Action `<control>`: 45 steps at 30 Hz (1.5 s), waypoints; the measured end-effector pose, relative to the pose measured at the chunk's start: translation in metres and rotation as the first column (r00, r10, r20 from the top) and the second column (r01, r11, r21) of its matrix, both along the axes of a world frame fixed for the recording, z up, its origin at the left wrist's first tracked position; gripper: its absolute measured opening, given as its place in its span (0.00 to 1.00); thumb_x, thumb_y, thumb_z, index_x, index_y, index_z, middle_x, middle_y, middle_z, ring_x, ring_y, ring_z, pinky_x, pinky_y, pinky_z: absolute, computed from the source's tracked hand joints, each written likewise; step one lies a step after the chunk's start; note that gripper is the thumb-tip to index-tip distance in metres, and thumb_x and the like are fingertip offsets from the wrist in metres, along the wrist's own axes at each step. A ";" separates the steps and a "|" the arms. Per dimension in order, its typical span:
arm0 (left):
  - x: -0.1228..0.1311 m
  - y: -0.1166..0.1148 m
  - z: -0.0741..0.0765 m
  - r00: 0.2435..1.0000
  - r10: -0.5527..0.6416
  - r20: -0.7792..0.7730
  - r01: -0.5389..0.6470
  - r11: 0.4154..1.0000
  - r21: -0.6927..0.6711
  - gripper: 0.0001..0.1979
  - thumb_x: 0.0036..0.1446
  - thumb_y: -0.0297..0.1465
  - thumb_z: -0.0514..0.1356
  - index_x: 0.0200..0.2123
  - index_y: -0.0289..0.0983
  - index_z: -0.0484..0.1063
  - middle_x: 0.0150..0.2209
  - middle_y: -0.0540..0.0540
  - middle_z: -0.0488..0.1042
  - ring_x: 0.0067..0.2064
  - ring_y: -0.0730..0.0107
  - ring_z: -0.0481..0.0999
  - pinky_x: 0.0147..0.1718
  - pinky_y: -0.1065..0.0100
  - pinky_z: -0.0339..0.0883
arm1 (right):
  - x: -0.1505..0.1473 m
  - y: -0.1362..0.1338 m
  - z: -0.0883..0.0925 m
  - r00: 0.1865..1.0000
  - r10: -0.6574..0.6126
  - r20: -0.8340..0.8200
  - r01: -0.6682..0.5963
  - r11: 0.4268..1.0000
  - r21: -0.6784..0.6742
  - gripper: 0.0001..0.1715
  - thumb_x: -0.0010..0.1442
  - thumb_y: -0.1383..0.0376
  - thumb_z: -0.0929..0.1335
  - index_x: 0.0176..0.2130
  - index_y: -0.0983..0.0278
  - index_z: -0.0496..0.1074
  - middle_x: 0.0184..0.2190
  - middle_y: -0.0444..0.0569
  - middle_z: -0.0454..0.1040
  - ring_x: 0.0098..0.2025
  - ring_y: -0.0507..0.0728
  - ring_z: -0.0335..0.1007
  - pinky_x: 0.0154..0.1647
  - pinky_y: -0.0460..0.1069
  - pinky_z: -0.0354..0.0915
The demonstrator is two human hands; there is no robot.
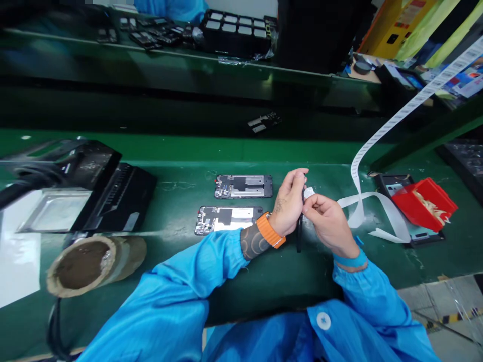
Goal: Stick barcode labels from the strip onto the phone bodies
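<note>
Near the middle of the green bench my left hand (290, 203) is closed round a thin dark phone-like part (300, 234), which is seen edge-on. Close against it, my right hand (326, 220) pinches a small whitish piece (309, 192) at the part's upper right side. Left of my hands lie two opened phone frames, one (243, 186) farther back and one (230, 219) nearer, partly behind my left wrist. A long white label strip (392, 123) runs down from the upper right and curls on the bench beyond my right hand.
A red box (426, 203) of small pale pieces rests on a dark tray (426, 239) at right. At left stand a black device (124, 201) and a cardboard tube (128, 257). Another phone part (264, 122) lies farther back. The shelf (169, 53) holds phone parts and a black partitioned tray (237, 32).
</note>
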State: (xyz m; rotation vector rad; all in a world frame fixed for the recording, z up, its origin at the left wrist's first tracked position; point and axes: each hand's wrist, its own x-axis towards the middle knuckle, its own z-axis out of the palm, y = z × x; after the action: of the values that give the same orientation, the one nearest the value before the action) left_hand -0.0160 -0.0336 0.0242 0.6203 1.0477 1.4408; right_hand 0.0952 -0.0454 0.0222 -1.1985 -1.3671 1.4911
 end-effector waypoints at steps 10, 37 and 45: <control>-0.006 0.006 -0.001 0.989 0.129 0.067 -0.135 0.987 0.093 0.19 0.67 0.49 0.52 0.48 0.41 0.69 0.47 0.44 0.72 0.44 0.69 0.73 0.35 0.71 0.70 | -0.012 -0.010 -0.005 0.922 -0.340 0.183 0.213 0.844 0.492 0.19 0.52 0.65 0.75 0.37 0.59 0.62 0.28 0.39 0.64 0.30 0.52 0.64 0.33 0.49 0.64; -0.032 0.020 0.013 0.851 -0.342 0.398 0.443 0.875 -0.195 0.41 0.65 0.58 0.39 0.53 0.29 0.74 0.45 0.32 0.80 0.42 0.53 0.82 0.41 0.55 0.77 | 0.082 0.050 0.011 0.675 -0.682 0.282 0.344 0.629 0.697 0.07 0.60 0.62 0.67 0.39 0.61 0.71 0.37 0.50 0.76 0.39 0.59 0.73 0.44 0.56 0.69; 0.012 0.069 0.029 0.592 -0.696 0.407 0.796 0.584 -0.160 0.45 0.63 0.60 0.37 0.56 0.31 0.73 0.35 0.33 0.81 0.31 0.53 0.83 0.28 0.59 0.77 | 0.115 0.088 -0.024 0.892 -0.426 0.150 0.358 0.870 0.340 0.18 0.54 0.60 0.70 0.42 0.62 0.64 0.25 0.39 0.72 0.26 0.52 0.69 0.27 0.47 0.64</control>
State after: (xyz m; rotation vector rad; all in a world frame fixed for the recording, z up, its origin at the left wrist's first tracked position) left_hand -0.0042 0.0359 0.0536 0.4856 0.6100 0.5368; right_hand 0.2106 0.0422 -0.0019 -1.3707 -1.3335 0.8439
